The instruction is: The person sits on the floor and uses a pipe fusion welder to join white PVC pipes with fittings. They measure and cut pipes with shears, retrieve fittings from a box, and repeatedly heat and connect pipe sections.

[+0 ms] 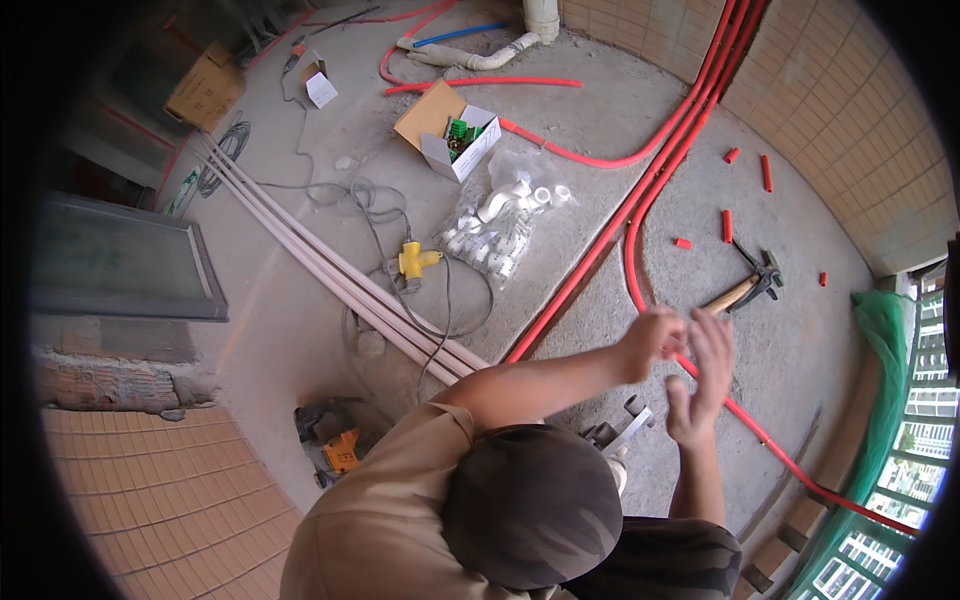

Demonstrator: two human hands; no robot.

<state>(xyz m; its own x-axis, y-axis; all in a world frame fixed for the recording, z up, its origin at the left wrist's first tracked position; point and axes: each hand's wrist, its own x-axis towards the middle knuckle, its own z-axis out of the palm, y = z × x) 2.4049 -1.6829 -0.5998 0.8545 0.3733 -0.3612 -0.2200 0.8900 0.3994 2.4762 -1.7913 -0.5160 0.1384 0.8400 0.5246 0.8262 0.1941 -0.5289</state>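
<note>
Both hands are raised over the grey concrete floor point(300, 320). The left hand point(652, 342) is curled narrow, and whether it grips anything I cannot tell. The right hand point(703, 378) is spread wide and empty above the red plastic conduit point(640, 285), near the wooden-handled hammer point(745, 285) by the tiled wall's edge.

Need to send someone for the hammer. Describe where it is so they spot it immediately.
Start at the curved tiled wall on the right, then look down to the bare concrete floor beside the red conduit run. The hammer lies among short red offcuts; only it has a wooden handle and dark head.
</note>
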